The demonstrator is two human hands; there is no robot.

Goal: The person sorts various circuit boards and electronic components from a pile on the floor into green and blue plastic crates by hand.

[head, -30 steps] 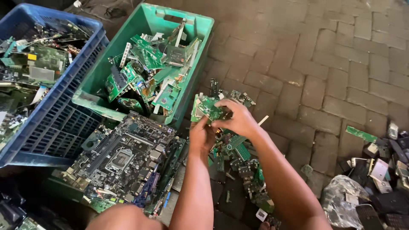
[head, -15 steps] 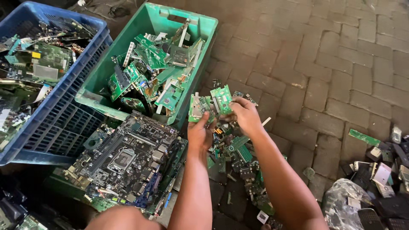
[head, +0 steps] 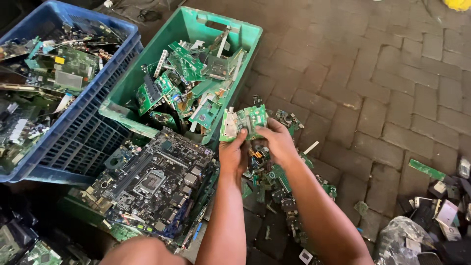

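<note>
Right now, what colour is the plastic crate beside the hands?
Green plastic crate, clearest in the head view.

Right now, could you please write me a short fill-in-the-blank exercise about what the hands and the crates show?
1. The left hand and right hand together hold a small circuit board whose colour is ____.
2. The crate just beyond the hands is green; the crate to its left is ____.
3. The large dark motherboard lies on the ____ side of the left forearm.
4. The ground is paved with ____.

Missing words: green; blue; left; bricks
</note>
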